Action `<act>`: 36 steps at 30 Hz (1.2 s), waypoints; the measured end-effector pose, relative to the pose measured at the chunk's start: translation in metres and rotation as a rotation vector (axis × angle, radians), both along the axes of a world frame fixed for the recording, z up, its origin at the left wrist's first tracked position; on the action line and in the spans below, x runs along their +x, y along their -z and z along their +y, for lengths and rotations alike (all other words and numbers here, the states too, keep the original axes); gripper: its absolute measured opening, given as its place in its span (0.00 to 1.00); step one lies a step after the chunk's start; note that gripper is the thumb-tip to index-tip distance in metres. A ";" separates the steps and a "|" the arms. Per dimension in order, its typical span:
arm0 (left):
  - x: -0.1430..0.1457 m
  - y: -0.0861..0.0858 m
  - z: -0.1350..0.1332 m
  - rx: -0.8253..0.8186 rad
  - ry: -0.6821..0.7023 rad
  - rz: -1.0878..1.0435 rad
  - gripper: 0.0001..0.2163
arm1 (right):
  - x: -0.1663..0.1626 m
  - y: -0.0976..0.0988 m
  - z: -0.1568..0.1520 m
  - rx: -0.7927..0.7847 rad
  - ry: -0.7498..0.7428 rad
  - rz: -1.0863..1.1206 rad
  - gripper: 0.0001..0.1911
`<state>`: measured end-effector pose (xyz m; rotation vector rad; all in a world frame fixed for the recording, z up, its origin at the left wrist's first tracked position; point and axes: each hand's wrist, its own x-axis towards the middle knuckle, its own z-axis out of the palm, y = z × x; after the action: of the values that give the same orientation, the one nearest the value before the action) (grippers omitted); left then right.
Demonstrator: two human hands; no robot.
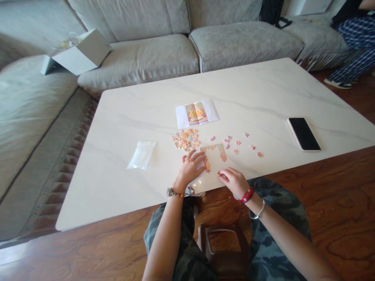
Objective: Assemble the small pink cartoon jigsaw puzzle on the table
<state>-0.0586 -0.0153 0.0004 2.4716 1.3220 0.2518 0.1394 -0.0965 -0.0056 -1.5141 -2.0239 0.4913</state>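
Note:
On the pale marbled table, a partly joined jigsaw puzzle (213,147) forms a frame along its top and both sides. My left hand (191,166) lies over its left side with the fingers spread, covering part of that edge. My right hand (234,181) pinches a small puzzle piece (218,173) between thumb and finger, just below the frame's open bottom. Beyond my left hand is a heap of loose puzzle pieces (186,139). Several single pinkish and purple pieces (238,143) are scattered to the right of the frame. A reference picture sheet (197,113) lies behind the heap.
A clear plastic bag (141,155) rests on the table (117,187) at left, a phone (304,134) at right. Past the table runs a grey sofa (164,50) with a white box (84,50) on it. A person in checked trousers (357,35) is at far right.

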 end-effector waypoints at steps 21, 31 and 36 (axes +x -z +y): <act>-0.001 0.002 0.006 -0.032 0.000 -0.013 0.18 | 0.018 0.010 0.037 0.161 0.056 -0.043 0.10; -0.001 -0.001 0.010 -0.001 -0.011 0.003 0.17 | 0.018 0.016 0.036 0.136 0.044 -0.044 0.12; -0.001 -0.001 0.012 -0.004 -0.014 0.012 0.16 | 0.017 0.008 0.037 0.167 0.064 0.054 0.10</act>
<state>-0.0591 -0.0030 0.0018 2.4656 1.3440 0.2377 0.1563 -0.0599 -0.0138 -1.4445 -1.9178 0.3260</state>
